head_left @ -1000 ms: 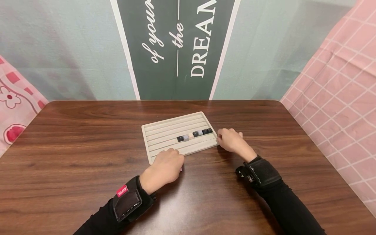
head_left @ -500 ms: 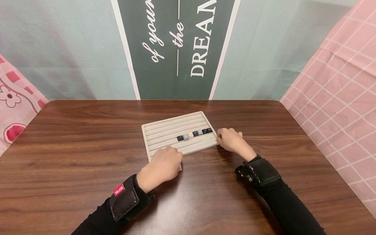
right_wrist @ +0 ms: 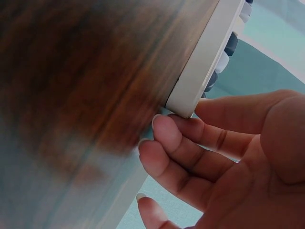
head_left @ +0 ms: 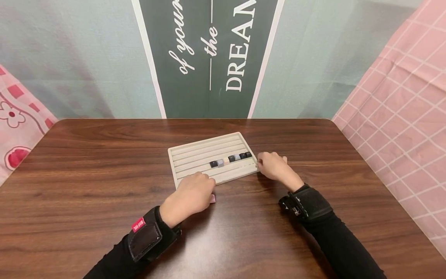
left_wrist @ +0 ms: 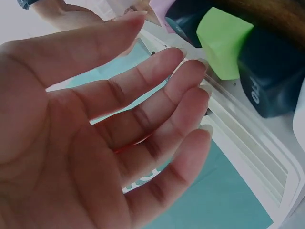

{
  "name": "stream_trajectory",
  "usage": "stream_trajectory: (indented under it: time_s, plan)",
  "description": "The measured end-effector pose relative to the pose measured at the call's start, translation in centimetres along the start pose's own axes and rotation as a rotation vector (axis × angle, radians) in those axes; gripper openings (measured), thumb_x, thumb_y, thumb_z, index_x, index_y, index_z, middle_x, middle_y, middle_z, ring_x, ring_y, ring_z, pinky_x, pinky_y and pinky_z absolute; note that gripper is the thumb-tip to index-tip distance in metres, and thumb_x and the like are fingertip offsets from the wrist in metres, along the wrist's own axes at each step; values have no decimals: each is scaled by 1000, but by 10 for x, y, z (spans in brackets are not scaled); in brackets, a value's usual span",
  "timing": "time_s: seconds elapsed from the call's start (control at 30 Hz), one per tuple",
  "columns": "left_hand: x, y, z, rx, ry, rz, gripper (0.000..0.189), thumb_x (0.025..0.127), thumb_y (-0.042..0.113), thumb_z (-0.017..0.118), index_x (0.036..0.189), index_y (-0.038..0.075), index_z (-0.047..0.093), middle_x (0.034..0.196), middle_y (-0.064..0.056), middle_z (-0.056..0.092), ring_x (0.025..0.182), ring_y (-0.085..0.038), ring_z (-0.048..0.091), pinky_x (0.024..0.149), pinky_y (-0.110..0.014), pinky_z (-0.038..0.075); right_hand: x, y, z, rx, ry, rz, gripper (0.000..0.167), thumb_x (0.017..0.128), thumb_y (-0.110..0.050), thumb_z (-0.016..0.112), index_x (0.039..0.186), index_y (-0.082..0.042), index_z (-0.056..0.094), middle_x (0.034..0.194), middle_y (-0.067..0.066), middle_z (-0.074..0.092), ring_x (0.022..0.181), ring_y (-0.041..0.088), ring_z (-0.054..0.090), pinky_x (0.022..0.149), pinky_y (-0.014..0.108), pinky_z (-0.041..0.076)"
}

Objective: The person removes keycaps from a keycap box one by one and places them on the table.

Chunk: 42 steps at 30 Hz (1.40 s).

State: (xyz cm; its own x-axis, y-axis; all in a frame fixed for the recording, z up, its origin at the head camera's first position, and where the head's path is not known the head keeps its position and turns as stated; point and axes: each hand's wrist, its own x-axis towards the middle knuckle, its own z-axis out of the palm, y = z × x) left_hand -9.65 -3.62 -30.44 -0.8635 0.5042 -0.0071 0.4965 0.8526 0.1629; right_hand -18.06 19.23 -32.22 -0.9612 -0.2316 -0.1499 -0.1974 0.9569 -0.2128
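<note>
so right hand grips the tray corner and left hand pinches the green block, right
No, the left hand isn't pinching the green block; the left wrist view shows it open, holding nothing. The right hand does grip the tray corner.

a brown wood-grain table point(head_left: 240, 223) on my remote feed, a cream ridged tray point(head_left: 205, 152) lying askew on it, loose keycaps point(left_wrist: 223, 44) beside the tray

Sleeves point(head_left: 113, 254): black, long, close-fitting, lightly creased
Left wristband point(head_left: 166, 233): black, wide, with a dark stitched panel point(head_left: 144, 242)
Tag point(head_left: 138, 224): small, red, white capital letters too small to read surely
Right wristband point(head_left: 315, 203): black, wide, its inner part point(head_left: 294, 206) flecked with pale marks
Left hand point(head_left: 189, 195), right hand point(head_left: 275, 166): bare
Fingernails point(left_wrist: 206, 128): rounded, reaching slightly past the fingertips
</note>
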Motion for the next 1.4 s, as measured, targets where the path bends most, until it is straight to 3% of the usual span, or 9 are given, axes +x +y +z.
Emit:
stream_trajectory:
  time_s: [0.5, 0.83, 1.17, 1.4]
  plan:
    - [3, -10, -6, -15, -17, -40, 15, 77, 14, 70, 73, 6, 59, 72, -8, 59, 74, -28, 59, 56, -42, 47, 0, 0, -1, 17, -14, 5, 19, 90, -14, 49, 72, -9, 52, 66, 5, 50, 68, 26, 49, 65, 44, 30]
    - [5, -19, -11, -46, -76, -107, 11, 81, 14, 65, 78, 5, 60, 72, -7, 57, 73, -23, 59, 55, -39, 47, -2, 0, -1, 12, -11, -7, 18, 91, -14, 49, 75, -8, 53, 67, 5, 51, 66, 25, 49, 64, 43, 30]
    - [7, -28, -11, -73, -67, -150, 13, 82, 14, 63, 73, 6, 56, 73, -6, 57, 71, -22, 57, 57, -41, 47, -1, -1, -1, 11, -12, 3, 17, 90, -14, 49, 74, -9, 52, 67, 5, 51, 70, 26, 51, 66, 45, 31]
    - [11, -36, -10, -111, -55, -163, 16, 78, 9, 58, 65, 9, 48, 64, -2, 48, 62, -17, 49, 50, -35, 42, -1, -1, 0, 12, 13, 1, 20, 87, -13, 52, 68, -10, 49, 64, 5, 50, 67, 25, 51, 63, 44, 32]
